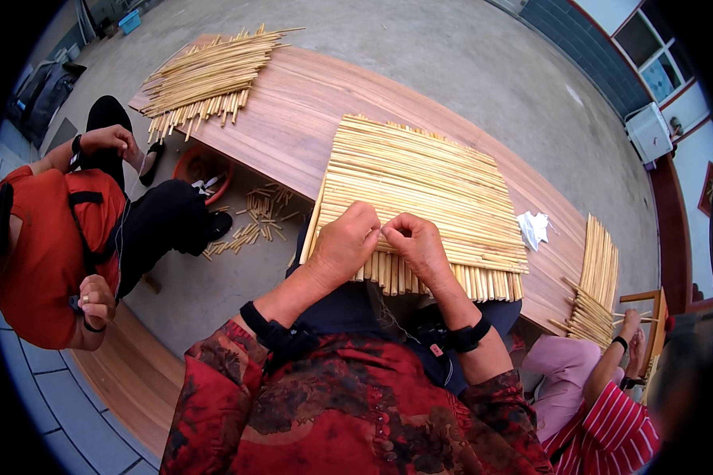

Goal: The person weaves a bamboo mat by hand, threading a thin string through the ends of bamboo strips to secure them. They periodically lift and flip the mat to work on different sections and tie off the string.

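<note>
A mat of straw-coloured reed stalks [420, 190] lies before me, its near part over my lap, with one layer lengthwise and cut ends of a crosswise layer showing along the near edge. Above that near edge, my left hand [345, 244] is closed in a pinch. My right hand [420, 247] pinches too, thumb against forefinger, its fingertips almost meeting the left ones. Whatever they hold is too fine to make out. A tangle of pale thread [387, 317] hangs below the mat between my forearms.
The mat rests on a long wooden table [317, 87]. Another reed stack [214, 75] lies at its far left, more reeds [598, 261] at right, beside a crumpled white cloth [534, 228]. People sit on both sides. Cut reed pieces [253, 218] and a red basin [202, 168] are on the floor.
</note>
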A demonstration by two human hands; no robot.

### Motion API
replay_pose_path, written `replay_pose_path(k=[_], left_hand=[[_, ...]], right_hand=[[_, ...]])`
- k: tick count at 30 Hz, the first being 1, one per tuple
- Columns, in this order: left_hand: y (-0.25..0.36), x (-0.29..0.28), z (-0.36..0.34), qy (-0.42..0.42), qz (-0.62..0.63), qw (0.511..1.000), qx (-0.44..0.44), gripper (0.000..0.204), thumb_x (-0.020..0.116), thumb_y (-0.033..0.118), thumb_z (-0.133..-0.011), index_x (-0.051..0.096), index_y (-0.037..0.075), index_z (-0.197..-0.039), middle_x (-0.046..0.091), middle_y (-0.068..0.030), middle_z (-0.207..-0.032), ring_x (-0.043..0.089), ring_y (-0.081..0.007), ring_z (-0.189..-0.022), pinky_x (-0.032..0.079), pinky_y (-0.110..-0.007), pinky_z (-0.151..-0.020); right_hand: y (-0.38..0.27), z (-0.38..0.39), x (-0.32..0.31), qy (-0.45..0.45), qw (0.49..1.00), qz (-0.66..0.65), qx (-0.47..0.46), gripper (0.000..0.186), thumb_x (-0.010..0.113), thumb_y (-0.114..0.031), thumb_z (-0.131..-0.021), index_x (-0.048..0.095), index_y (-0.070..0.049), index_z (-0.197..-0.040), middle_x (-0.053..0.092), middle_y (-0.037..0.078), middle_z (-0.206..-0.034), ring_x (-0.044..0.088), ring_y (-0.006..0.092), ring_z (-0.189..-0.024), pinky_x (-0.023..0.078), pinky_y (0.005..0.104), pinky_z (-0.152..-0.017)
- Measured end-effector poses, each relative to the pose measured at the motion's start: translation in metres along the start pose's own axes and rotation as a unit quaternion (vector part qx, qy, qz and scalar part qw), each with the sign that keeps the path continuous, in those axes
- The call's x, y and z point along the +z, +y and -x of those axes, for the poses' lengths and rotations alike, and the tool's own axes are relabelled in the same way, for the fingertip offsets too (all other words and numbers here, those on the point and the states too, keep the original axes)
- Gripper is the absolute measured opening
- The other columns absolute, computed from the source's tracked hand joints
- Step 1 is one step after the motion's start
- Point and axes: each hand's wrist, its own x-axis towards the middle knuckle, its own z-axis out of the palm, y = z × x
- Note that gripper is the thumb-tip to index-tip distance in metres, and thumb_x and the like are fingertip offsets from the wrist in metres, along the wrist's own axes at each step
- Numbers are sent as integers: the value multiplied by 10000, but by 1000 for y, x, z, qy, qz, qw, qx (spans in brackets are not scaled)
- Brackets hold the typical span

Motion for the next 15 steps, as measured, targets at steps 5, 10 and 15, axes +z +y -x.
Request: replay_pose_path(k=[5,10,15], left_hand=[[-2,-1,-1,-12,-4,1000,18,91,606,-18,-763,542,19,-815,555,-90,-873,564,-243,-705,465,-306,-605],[-9,-6,1,-26,31,999,-20,98,602,-23,-767,550,15,-841,551,-80,-871,559,-191,-697,459,-288,-591],[4,-8,3,-18,78,996,-44,100,617,-14,-776,568,16,-858,551,-70,-892,553,-165,-694,453,-278,-564]], right_hand=[[6,0,-2,-7,1000,-2,6,164,625,-157,-810,630,6,-806,620,81,-691,552,138,-628,463,281,-618],[9,-1,-6,4,999,-15,34,166,623,-157,-808,630,8,-795,609,58,-677,543,113,-631,454,266,-611],[5,1,-10,-17,997,-52,50,179,628,-167,-818,631,11,-802,597,31,-680,526,88,-639,440,252,-604]])
